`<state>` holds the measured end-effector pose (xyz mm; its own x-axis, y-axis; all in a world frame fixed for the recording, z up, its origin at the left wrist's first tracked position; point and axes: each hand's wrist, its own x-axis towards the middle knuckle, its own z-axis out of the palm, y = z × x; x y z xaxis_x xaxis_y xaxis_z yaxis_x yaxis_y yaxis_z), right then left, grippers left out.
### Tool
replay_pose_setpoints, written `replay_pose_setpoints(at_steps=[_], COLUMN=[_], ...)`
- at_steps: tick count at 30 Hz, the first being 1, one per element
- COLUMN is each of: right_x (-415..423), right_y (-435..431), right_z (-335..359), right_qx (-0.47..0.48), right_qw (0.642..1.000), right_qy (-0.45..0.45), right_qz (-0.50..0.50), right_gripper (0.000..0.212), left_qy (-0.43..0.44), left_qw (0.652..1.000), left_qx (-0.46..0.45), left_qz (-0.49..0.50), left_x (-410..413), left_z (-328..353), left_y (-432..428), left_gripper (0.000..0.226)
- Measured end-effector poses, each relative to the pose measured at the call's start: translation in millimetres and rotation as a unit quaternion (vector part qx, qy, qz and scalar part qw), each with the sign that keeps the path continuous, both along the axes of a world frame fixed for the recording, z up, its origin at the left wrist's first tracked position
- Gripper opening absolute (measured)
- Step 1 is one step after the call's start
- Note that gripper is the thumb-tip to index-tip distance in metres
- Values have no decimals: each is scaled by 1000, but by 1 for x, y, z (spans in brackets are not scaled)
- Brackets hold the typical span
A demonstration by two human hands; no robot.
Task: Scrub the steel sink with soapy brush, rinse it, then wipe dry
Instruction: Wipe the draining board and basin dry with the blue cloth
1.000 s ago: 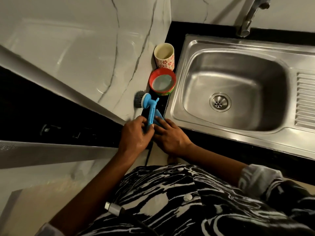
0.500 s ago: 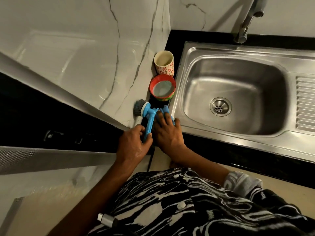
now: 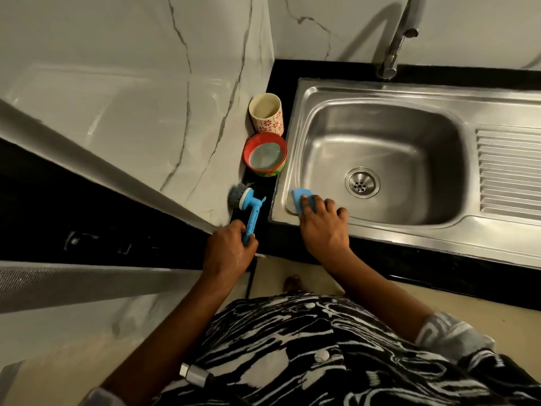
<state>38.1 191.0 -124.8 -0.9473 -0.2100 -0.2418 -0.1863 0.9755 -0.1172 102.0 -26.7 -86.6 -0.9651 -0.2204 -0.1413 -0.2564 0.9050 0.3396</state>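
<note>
Blue pad pressed on the sink's near-left corner, brush parked at the side.

The right hand [image 3: 323,227] presses a small blue cleaning pad [image 3: 301,198] flat against the near-left wall of the stainless-steel sink [image 3: 380,92], fingers spread over it; the left hand [image 3: 228,250] is closed round the handle of the blue long-handled brush with grey bristles [image 3: 248,209], which lies on the black worktop [image 3: 281,71] just left of the sink. A red-rimmed bowl of pale liquid [image 3: 265,155] and a floral cup [image 3: 266,114] stand beyond it. Judging from this, work best proceeds in overlapping strokes from rim toward the drain [image 3: 362,183], keeping the pad flat.
</note>
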Motion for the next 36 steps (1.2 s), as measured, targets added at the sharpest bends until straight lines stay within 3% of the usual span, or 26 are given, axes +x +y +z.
replay_pose_setpoints(at_steps=[5,12,15,17,20,26,31,36], right_x=[0,29,47,62,79,78,54,27], right_y=[104,285,335,347,349,328,242,131], right_z=[1,38,30,14,-5,-16,-25,-21], right_qx=[-61,-178,-178,-150,-75,-111,-140,-115], right_qw=[993,951,948,969,990,991,982,980], right_qy=[28,169,147,99,62,75,55,8], right_qz=[-92,-188,-218,-167,-97,-7,112,163], right_gripper=[42,40,48,57,56,53,56,61], left_qy=[4,19,20,22,26,10,14,10], left_qw=[1000,998,998,998,998,998,996,994], left_qx=[-29,-53,-58,-62,-65,-61,-62,-63], left_qz=[-8,-25,-22,-12,1,34,62,90], left_x=[-13,-28,-28,-26,-24,-11,-2,8], left_z=[-7,-12,-15,-14,-12,-4,5,16], left_y=[6,6,8,9,9,17,25,27], left_gripper=[21,25,31,38,52,58,59,57])
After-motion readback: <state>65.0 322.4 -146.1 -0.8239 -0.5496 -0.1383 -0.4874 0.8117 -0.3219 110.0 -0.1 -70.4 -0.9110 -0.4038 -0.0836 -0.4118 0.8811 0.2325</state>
